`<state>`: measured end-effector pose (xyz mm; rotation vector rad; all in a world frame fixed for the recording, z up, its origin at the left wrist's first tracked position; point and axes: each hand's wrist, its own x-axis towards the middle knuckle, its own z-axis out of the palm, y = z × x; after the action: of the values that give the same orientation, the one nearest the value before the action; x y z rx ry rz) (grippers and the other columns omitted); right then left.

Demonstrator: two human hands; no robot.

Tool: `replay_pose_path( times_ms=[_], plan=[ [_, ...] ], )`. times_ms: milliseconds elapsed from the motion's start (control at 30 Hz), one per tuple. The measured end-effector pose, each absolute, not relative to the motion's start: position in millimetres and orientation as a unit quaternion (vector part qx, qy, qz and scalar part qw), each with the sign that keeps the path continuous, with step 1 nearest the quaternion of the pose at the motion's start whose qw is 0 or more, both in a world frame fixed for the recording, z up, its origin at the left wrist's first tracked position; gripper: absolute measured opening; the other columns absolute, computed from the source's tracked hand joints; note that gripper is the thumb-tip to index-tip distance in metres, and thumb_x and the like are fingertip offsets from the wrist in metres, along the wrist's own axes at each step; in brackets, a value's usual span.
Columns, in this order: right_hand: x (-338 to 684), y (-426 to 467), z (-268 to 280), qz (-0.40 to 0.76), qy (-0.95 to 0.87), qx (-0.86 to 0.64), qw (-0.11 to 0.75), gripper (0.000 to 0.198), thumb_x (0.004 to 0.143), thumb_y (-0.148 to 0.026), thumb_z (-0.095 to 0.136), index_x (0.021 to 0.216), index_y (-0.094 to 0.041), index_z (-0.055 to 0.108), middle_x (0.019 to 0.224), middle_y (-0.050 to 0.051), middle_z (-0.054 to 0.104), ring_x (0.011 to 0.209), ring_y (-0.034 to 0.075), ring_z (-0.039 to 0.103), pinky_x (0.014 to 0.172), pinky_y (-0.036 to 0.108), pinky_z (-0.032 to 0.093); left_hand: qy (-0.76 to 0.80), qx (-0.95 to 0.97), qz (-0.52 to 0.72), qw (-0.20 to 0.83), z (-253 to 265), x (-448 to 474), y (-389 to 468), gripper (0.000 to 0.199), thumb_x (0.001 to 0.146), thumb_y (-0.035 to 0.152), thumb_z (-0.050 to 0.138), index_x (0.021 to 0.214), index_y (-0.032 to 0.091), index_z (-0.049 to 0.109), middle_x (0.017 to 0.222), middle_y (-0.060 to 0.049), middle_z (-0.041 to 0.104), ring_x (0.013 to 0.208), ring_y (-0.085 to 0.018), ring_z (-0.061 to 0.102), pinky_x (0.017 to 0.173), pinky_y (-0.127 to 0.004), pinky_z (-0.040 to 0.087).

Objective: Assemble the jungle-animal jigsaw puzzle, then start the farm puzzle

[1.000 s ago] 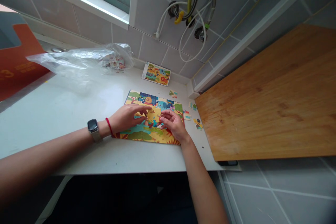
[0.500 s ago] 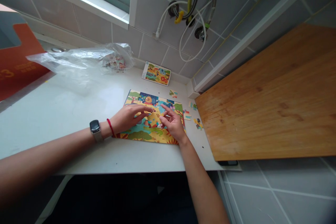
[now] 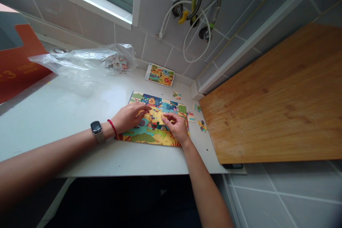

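The right hand (image 3: 176, 128) pinches a yellow puzzle piece (image 3: 158, 118); the left hand (image 3: 130, 117) has parted fingers; beneath both lies the puzzle (image 3: 143, 138).

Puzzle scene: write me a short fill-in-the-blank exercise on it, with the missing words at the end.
1. The right hand pinches a ____ piece.
2. The puzzle lies on a ____ tabletop.
3. The watch is on the person's own ____ arm.
4. The bracelet beside the watch is ____.

Missing words: yellow; white; left; red.
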<state>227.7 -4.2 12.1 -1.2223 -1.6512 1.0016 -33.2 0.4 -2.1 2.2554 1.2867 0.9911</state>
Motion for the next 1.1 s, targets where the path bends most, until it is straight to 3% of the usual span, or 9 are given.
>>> replay_pose_path(
  times_ms=[167,333,500,600,800,1100],
  plan=[
    [243,7,19,0.401,-0.5,-0.505,0.578,0.039,0.077,-0.042,0.084,0.11,-0.025,0.07,0.085,0.0,0.069,0.074,0.015,0.062,0.062,0.024,0.054,0.457,0.793,0.354,0.192,-1,-34,0,0.035,0.102,0.042,0.047,0.113,0.024,0.075,0.111,-0.007,0.08,0.104,-0.026,0.073,0.101,-0.047,0.056],
    [254,13,17,0.453,-0.432,-0.509,0.59,0.038,0.076,-0.044,0.081,0.108,-0.023,0.074,0.104,0.005,0.075,0.082,0.017,0.068,0.06,0.025,0.056,0.455,0.794,0.357,0.19,3,-33,-2,0.036,0.102,0.045,0.049,0.11,0.024,0.077,0.111,-0.008,0.08,0.103,-0.026,0.073,0.095,-0.042,0.058],
    [259,18,12,0.395,-0.46,-0.509,0.612,0.037,0.077,-0.046,0.082,0.105,-0.024,0.073,0.091,0.001,0.075,0.082,0.016,0.069,0.073,0.027,0.057,0.455,0.795,0.354,0.187,3,-33,-2,0.037,0.102,0.047,0.048,0.109,0.024,0.077,0.111,-0.008,0.08,0.103,-0.027,0.073,0.093,-0.041,0.059],
    [256,16,12,0.399,-0.49,-0.521,0.574,0.033,0.075,-0.048,0.086,0.094,-0.023,0.075,0.088,0.003,0.076,0.081,0.017,0.068,0.075,0.03,0.057,0.446,0.8,0.356,0.184,4,-32,-3,0.038,0.103,0.047,0.047,0.108,0.024,0.077,0.109,-0.008,0.081,0.102,-0.026,0.073,0.096,-0.042,0.058],
    [243,4,14,0.377,-0.643,-0.528,0.406,0.021,0.078,-0.044,0.085,0.085,-0.025,0.08,0.084,0.004,0.077,0.072,0.019,0.065,0.068,0.032,0.054,0.42,0.815,0.357,0.179,5,-30,-4,0.037,0.104,0.045,0.047,0.107,0.023,0.077,0.107,-0.008,0.081,0.102,-0.026,0.073,0.095,-0.042,0.057],
    [245,5,10,0.303,-0.693,-0.537,0.374,0.014,0.082,-0.039,0.082,0.087,-0.025,0.08,0.089,0.004,0.078,0.072,0.019,0.064,0.072,0.033,0.054,0.373,0.843,0.338,0.19,2,-31,-3,0.031,0.105,0.038,0.049,0.105,0.022,0.076,0.104,-0.007,0.079,0.101,-0.026,0.07,0.096,-0.043,0.054]
  ],
)
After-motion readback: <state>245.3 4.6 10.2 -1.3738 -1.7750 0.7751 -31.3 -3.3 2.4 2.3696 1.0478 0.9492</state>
